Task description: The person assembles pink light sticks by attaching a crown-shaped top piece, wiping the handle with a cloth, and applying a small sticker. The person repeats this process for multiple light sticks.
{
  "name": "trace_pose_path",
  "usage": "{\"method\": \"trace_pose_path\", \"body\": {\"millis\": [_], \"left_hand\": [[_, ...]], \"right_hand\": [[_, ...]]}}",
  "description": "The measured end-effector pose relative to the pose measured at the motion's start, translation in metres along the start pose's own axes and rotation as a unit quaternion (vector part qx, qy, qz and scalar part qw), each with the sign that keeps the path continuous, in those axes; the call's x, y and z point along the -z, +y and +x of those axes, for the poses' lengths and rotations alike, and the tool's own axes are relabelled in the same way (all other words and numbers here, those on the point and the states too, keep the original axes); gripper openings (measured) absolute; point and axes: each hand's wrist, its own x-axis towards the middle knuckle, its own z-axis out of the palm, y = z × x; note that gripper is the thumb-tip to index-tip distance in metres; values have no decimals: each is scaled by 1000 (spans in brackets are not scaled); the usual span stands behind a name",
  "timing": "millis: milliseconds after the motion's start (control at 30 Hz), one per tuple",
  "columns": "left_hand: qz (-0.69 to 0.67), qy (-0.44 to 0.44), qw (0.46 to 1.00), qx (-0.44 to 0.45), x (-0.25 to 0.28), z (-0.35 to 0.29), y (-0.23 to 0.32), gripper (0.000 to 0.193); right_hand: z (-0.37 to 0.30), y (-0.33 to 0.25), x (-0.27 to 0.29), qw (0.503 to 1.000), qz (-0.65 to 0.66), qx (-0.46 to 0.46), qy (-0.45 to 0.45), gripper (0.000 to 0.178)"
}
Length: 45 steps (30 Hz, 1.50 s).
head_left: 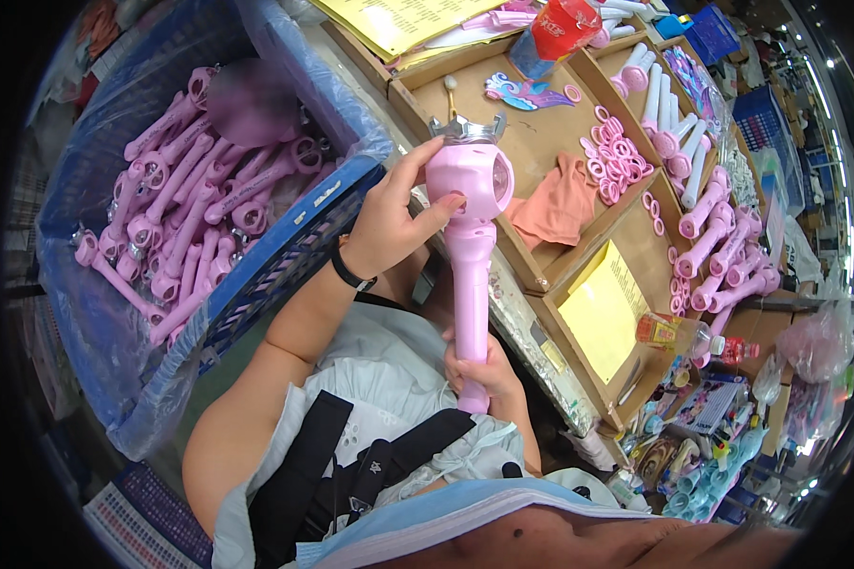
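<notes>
A pink toy wand [471,275] stands upright in front of me, its round windowed head topped by a silver crown [465,131]. My left hand [394,213] holds the head from the left side, thumb pressed on its front and fingers up by the crown. Lower down, my right hand [484,368] is wrapped round the bottom of the handle. To the left, a blue crate [285,237] lined with clear plastic holds a heap of similar pink wands [185,180]. Part of that heap is blurred.
A divided wooden tray [531,277] on the bench holds pink rings [617,156], an orange cloth [558,201], a winged purple-blue piece [531,92] and a yellow sheet [605,308]. Pink handle parts [726,242] lie at right, near a bottle [678,334]. A red-and-blue container [555,38] stands behind.
</notes>
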Motion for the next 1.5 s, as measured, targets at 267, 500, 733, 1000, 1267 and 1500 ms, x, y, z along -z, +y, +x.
{"method": "trace_pose_path", "body": {"millis": [267, 500, 733, 1000, 1267, 1500], "left_hand": [[-87, 4, 996, -19, 0, -3, -2, 67], [-343, 53, 937, 47, -12, -5, -5, 58], [-6, 69, 997, -38, -15, -5, -4, 70], [-104, 83, 990, -37, -22, 0, 8, 80], [-120, 80, 989, -44, -18, 0, 3, 83], [-105, 75, 991, -36, -15, -1, -8, 97]], "right_hand": [[4, 10, 7, 986, 141, -7, -84, 51], [13, -4, 0, 999, -4, 34, -2, 54], [21, -7, -32, 745, -533, 89, 391, 55], [21, -6, -46, 698, -587, 73, 403, 48], [22, -3, -40, 679, -610, 98, 396, 48], [17, 3, -29, 721, -573, 108, 374, 54]]}}
